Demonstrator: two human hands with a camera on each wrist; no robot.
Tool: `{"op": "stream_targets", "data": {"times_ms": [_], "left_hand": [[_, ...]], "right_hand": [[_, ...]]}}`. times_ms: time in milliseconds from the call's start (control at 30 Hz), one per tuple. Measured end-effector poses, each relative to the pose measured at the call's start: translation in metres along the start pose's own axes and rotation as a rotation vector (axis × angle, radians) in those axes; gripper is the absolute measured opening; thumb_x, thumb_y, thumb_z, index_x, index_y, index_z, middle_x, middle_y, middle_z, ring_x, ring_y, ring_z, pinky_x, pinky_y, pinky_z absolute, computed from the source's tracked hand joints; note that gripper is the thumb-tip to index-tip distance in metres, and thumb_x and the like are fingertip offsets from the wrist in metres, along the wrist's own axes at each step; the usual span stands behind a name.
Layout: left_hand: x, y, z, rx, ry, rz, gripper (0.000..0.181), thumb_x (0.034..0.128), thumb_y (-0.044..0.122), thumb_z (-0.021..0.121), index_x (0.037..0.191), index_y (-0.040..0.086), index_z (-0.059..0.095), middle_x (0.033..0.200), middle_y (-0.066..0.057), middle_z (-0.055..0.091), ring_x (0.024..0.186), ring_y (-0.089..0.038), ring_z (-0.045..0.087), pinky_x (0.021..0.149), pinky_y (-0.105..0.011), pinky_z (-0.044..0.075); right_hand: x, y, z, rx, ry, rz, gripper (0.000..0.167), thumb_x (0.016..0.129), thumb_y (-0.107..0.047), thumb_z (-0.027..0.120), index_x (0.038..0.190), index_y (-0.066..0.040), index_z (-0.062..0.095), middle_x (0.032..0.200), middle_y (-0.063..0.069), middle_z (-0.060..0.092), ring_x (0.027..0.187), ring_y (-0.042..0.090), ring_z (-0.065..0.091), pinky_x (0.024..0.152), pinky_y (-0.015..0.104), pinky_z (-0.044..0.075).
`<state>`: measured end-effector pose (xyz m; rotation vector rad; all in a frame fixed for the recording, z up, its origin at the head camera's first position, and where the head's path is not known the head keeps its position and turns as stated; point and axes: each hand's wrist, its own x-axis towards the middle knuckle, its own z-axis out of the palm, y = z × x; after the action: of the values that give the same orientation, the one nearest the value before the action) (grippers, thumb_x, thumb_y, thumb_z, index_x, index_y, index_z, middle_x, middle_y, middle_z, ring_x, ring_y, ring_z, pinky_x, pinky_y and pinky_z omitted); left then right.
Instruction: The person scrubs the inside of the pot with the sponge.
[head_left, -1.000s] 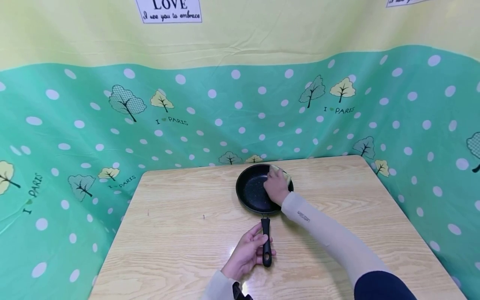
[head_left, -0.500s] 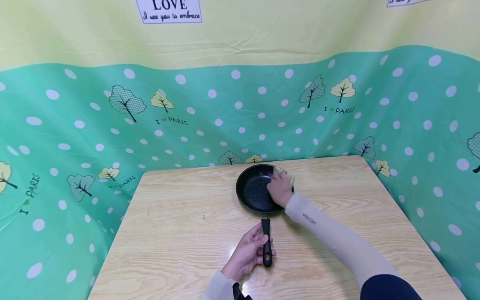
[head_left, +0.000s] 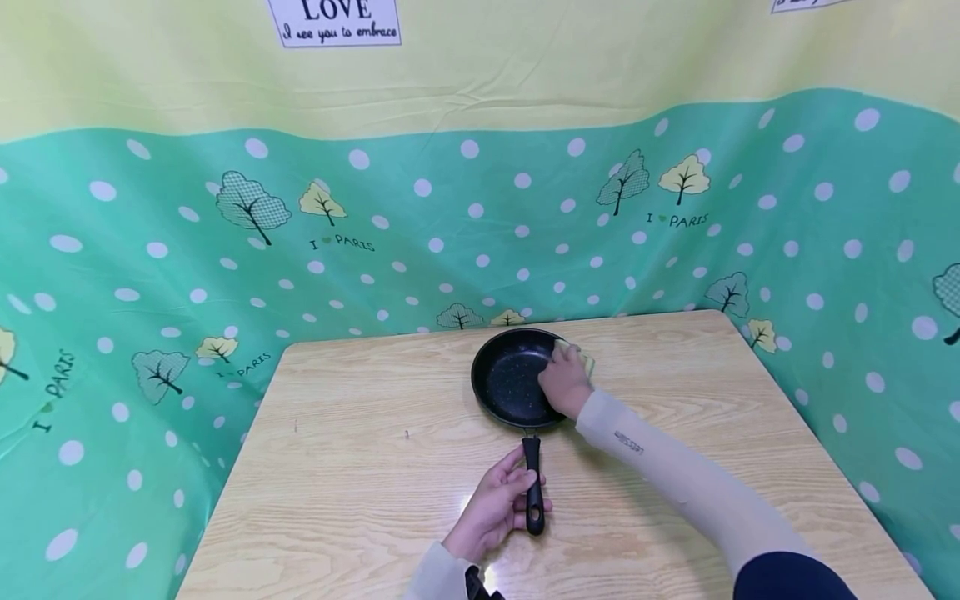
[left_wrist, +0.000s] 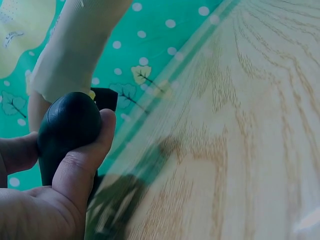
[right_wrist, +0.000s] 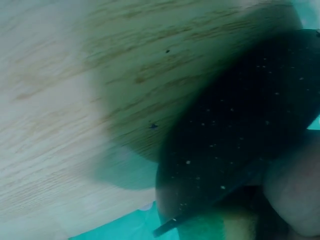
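Observation:
A black frying pan (head_left: 513, 379) with pale speckles stands at the table's back middle, its handle (head_left: 533, 492) pointing toward me. My left hand (head_left: 491, 504) grips that handle, thumb on top; in the left wrist view the thumb and fingers close round the dark handle end (left_wrist: 70, 122). At the pan's right rim my right hand (head_left: 564, 382) holds a yellowish sponge or cloth (head_left: 588, 364), mostly hidden behind the fingers. The right wrist view shows the pan's speckled surface (right_wrist: 225, 125) close up, with part of the right hand (right_wrist: 295, 190) at the lower right edge.
The pan stands on a light wood-grain table (head_left: 360, 467). A green and yellow curtain (head_left: 420, 217) with dots and printed trees hangs behind the table and along both sides. My right sleeve (head_left: 675, 483) crosses the table's right part.
My right hand has moved a little to the right and down with the sponge or cloth, from inside the pan toward its right rim. The left hand and the pan have stayed in place.

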<state>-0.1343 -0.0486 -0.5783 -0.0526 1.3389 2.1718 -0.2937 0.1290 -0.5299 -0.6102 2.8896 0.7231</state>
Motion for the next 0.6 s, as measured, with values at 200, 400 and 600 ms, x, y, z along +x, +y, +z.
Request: {"op": "stream_targets", "data": {"times_ms": [200,400,600], "left_hand": [[0.0,0.0,0.0,0.002,0.003,0.004,0.067,0.1079,0.012,0.059,0.167,0.01,0.027,0.116,-0.014,0.067,0.083,-0.024,0.077,0.064,-0.036,0.064],[0.0,0.0,0.0,-0.002,-0.001,-0.004,0.067,0.1079,0.012,0.059,0.167,0.01,0.027,0.115,-0.013,0.067,0.083,-0.024,0.077,0.066,-0.038,0.064],[0.0,0.0,0.0,-0.009,-0.006,-0.008,0.068,0.1082,0.012,0.058,0.168,0.011,0.026,0.114,-0.012,0.068,0.083,-0.024,0.077,0.066,-0.037,0.064]], "right_hand": [[-0.004,-0.001,-0.004,0.031,-0.056,-0.003,0.023,0.098,-0.021,0.072,0.119,-0.013,0.079,0.119,0.011,0.075,0.121,0.039,0.058,0.108,0.065,0.036],[-0.008,-0.001,-0.012,0.105,-0.126,-0.013,0.025,0.096,-0.018,0.074,0.12,-0.01,0.078,0.12,0.015,0.075,0.121,0.042,0.061,0.108,0.067,0.036],[-0.012,-0.001,-0.022,0.171,-0.183,-0.015,0.023,0.098,-0.016,0.072,0.119,-0.009,0.077,0.118,0.017,0.074,0.113,0.041,0.065,0.105,0.064,0.039]]}}
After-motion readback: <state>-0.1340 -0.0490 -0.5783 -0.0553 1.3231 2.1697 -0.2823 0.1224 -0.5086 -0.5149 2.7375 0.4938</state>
